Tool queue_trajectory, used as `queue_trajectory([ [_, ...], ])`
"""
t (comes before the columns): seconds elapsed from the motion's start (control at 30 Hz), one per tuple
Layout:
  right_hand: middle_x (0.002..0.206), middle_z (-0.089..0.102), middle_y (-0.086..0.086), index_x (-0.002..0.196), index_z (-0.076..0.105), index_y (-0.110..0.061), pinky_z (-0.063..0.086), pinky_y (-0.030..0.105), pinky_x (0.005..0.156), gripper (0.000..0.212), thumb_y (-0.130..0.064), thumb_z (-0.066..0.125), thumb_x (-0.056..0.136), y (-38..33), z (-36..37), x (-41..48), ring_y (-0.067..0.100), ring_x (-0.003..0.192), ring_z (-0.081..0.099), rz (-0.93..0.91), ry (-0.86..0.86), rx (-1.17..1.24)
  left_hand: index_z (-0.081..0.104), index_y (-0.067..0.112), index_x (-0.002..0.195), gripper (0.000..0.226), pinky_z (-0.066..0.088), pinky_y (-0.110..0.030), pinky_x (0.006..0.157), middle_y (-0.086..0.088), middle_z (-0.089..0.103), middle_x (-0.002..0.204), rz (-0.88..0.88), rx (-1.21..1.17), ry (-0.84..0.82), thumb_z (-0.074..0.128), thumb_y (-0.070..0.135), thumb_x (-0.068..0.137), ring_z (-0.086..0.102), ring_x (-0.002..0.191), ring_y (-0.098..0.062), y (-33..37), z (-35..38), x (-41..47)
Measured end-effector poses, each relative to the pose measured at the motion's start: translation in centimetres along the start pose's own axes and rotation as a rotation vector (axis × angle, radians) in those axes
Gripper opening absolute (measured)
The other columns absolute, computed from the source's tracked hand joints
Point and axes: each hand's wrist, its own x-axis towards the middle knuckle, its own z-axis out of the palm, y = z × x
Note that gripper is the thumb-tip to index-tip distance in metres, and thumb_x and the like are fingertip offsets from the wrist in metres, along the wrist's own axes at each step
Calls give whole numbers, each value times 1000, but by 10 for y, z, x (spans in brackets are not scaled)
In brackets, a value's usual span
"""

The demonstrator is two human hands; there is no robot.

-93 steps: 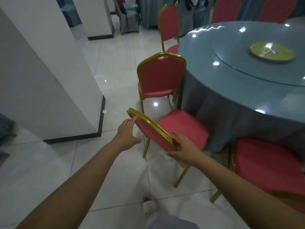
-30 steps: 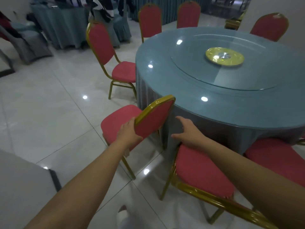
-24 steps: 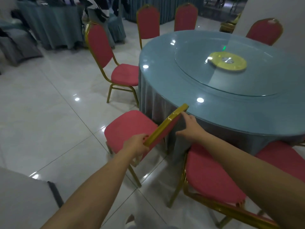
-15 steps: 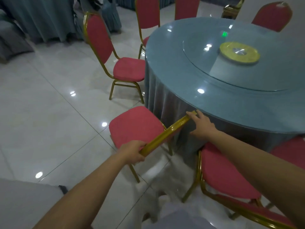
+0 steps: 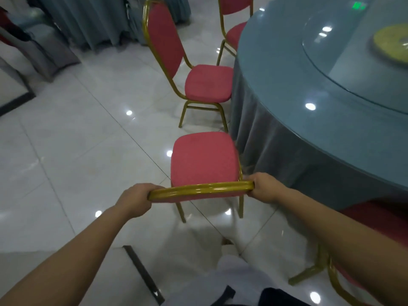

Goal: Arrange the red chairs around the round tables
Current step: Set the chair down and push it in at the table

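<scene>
A red chair [image 5: 204,160] with a gold frame stands right in front of me, seen from above its backrest. My left hand [image 5: 133,200] grips the left end of the backrest's top rail. My right hand [image 5: 265,187] grips the right end. The seat's right side lies close to the grey-blue cloth of the round table [image 5: 309,85]. A second red chair [image 5: 198,82] stands beyond it with its seat against the cloth. A third red chair [image 5: 234,25] stands further round the table. Part of another red chair [image 5: 379,219] shows at the right, under my forearm.
A glass turntable with a yellow disc [image 5: 393,44] lies on the table. Grey-covered chairs [image 5: 46,54] and draped cloths [image 5: 95,18] stand at the back left. A white pillar's dark base [image 5: 143,274] is by my feet. White tiled floor [image 5: 77,140] spreads to the left.
The chair has swung round so its backrest now faces me squarely. My hands have shifted to the two ends of the top rail. The view has moved closer and lower.
</scene>
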Motion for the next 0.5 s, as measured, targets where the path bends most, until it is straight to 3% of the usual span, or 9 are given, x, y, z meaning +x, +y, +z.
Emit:
queue_trajectory([
  [0.2, 80, 64, -6, 90, 72, -21, 49, 24, 64, 15, -14, 58, 90, -42, 24, 19, 11, 74, 62, 121, 141, 101, 62, 39, 124, 61, 47, -30, 71, 14, 61, 103, 84, 35, -59, 49, -4, 83, 56, 95, -15, -45, -36, 40],
  [0.3, 81, 64, -10, 92, 73, -23, 48, 25, 65, 21, -10, 57, 89, -60, 30, 17, 9, 75, 61, 195, 233, 148, 59, 42, 123, 65, 48, -30, 72, 13, 61, 106, 206, 31, -171, 49, -6, 80, 57, 99, -14, -60, -52, 59],
  [0.4, 81, 67, -4, 90, 72, -23, 52, 32, 70, 23, -7, 56, 87, -84, 48, -2, 15, 78, 63, 326, 284, 188, 60, 37, 126, 66, 52, -40, 85, 6, 64, 111, 354, 34, -253, 47, -9, 80, 58, 101, -17, -71, -63, 81],
  [0.5, 78, 67, -6, 86, 72, -28, 53, 35, 69, 26, -7, 57, 84, -115, 85, -29, 14, 74, 62, 500, 356, 206, 60, 38, 127, 66, 52, -36, 87, 8, 64, 116, 469, 65, -298, 44, -9, 83, 57, 103, -15, -84, -66, 97],
])
